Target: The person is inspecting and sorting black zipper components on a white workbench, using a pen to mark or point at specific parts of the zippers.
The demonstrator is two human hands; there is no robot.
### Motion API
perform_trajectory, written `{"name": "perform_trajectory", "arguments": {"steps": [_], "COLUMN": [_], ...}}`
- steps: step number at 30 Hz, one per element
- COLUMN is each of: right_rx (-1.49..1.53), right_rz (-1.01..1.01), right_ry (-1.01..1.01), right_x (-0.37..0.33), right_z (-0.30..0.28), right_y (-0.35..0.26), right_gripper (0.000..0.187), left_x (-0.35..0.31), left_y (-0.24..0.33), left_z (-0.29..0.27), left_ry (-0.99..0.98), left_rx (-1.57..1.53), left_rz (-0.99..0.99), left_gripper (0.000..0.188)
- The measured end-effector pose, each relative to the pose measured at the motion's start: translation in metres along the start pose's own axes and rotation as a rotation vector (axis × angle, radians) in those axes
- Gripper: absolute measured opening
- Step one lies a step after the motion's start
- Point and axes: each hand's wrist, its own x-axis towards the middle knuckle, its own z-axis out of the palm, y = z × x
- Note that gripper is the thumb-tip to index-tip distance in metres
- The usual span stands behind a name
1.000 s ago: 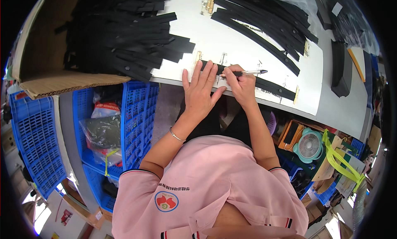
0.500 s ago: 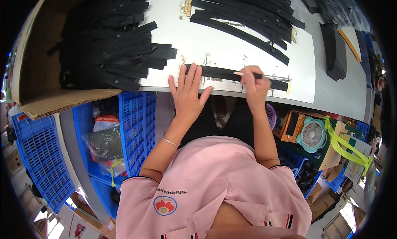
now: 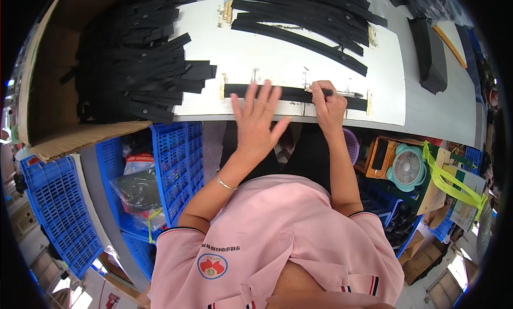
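Note:
A flat black fabric strip [image 3: 291,94] lies lengthwise on a white board [image 3: 387,74] near the table's front edge. My left hand [image 3: 257,119] rests across the strip's left half, fingers spread and nothing gripped. In my right hand [image 3: 329,110] is a slim pen [image 3: 350,94] with a dark and silvery barrel, pinched between thumb and fingers. Its tip points left, at the strip's upper edge by a thin line drawn on the board; whether it touches cannot be made out.
A heap of black strips [image 3: 144,68] spills from a cardboard box [image 3: 40,95] at left. More strips [image 3: 310,15] lie at the board's far side. Below the table stand blue crates [image 3: 179,170] and a small turquoise fan [image 3: 409,168]. A black folded piece [image 3: 429,58] lies at right.
My left hand has slid right along the strip, its fingers more spread. The pen's tip has shifted slightly right, to the drawn line. The whole view has moved a little.

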Motion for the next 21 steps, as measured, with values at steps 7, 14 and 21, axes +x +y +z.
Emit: {"name": "perform_trajectory", "arguments": {"steps": [7,14,21], "right_rx": [-0.079,0.073,0.009], "right_rz": [-0.089,-0.09,-0.198], "right_ry": [-0.002,-0.05,-0.101], "right_x": [0.0,0.0,0.001], "right_z": [0.003,-0.003,-0.006], "right_y": [0.0,0.005,0.008], "right_gripper": [0.02,0.02,0.02], "left_x": [0.004,0.004,0.003], "left_y": [0.015,0.015,0.015], "left_z": [0.021,0.024,0.027], "left_ry": [-0.04,-0.011,-0.012], "left_rx": [-0.061,-0.024,0.004], "left_rz": [0.088,0.097,0.094], "left_gripper": [0.054,0.052,0.055]}}
